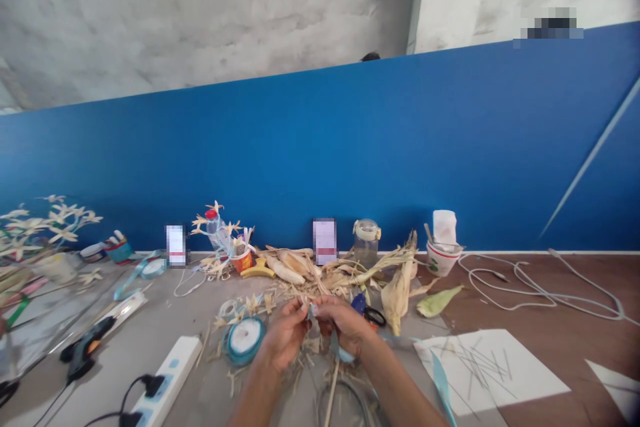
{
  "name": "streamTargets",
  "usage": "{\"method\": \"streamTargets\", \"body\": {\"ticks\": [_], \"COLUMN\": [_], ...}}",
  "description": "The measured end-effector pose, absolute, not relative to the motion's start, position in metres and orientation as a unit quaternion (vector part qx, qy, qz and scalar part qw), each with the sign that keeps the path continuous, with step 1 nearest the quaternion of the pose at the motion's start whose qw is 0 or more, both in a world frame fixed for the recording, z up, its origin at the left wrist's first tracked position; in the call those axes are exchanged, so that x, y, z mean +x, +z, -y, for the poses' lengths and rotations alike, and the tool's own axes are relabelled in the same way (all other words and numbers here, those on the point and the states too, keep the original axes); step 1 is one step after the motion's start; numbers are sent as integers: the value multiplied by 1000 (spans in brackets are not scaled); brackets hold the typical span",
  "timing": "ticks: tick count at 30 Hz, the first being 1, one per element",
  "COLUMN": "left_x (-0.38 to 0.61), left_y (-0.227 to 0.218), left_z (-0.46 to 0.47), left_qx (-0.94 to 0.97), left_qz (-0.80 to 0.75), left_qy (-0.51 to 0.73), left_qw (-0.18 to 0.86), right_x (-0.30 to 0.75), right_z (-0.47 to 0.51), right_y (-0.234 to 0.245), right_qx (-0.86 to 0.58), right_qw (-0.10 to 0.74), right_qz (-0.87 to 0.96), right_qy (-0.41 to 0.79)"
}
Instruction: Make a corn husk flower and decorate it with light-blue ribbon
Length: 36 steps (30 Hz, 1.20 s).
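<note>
My left hand (285,333) and my right hand (341,325) meet above the table, fingers pinched together on a small pale piece (312,311) of husk or ribbon that I cannot make out clearly. A thin stick (331,395) runs down from below the hands. A roll of light blue ribbon (245,339) lies just left of my left hand. Dried corn husks (320,273) are heaped right behind the hands, with scissors (373,315) beside my right hand.
A white power strip (167,373) and a black glue gun (85,347) lie at the left. Husk flowers (45,220) stand far left. A glass jar (367,240), a paper cup (443,257), white cables (530,283) and white sheets (490,367) sit right. A blue partition (350,147) backs the table.
</note>
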<state>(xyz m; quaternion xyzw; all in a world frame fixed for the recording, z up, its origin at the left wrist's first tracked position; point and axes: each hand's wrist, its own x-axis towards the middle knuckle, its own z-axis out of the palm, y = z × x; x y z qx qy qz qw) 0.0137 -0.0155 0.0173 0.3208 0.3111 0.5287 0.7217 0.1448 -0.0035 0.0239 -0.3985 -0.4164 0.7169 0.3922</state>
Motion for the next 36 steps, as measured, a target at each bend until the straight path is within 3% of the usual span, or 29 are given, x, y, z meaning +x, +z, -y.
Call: {"method": "streamTargets", "body": {"ticks": [12,28,36], "left_x": [15,14,12], "left_y": [12,17,19], "left_z": [12,13,14], "left_qx": [283,325,304], "left_qz": [-303,-326,-295], "left_qy": [546,549,542], "left_qw": [728,697,726], "right_x": [143,132,128], "right_z": [7,13,17], "right_y": [25,23,23], "right_qx": [-405,-536,-574], "right_qw": [405,378,368], "right_qz": [503,647,639], "right_qy": [647,387,356]}}
